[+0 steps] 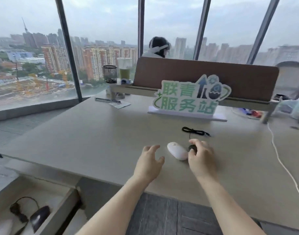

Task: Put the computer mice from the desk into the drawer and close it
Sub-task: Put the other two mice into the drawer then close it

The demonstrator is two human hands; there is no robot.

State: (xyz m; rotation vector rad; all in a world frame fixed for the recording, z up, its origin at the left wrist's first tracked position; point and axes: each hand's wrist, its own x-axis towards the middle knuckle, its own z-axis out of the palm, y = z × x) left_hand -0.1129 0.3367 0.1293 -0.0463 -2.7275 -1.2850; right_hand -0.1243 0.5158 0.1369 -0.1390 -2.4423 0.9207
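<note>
A white mouse (177, 150) lies on the beige desk (94, 143) between my two hands. My left hand (149, 162) hovers just left of it, fingers spread and holding nothing. My right hand (202, 157) curls over a black wired mouse (192, 148), which is mostly hidden under the fingers. Its black cable (195, 131) runs away from the hand toward a bundled coil. At the lower left an open drawer (64, 207) holds a black wired mouse (39, 217) and a blurred pale object.
A green-and-white standing sign (189, 97) is behind the mice, in front of a brown divider (204, 77). A white cable (281, 163) trails along the right side of the desk. A mesh pen cup (109, 73), a green drink and papers sit at the far left. A person sits beyond the divider.
</note>
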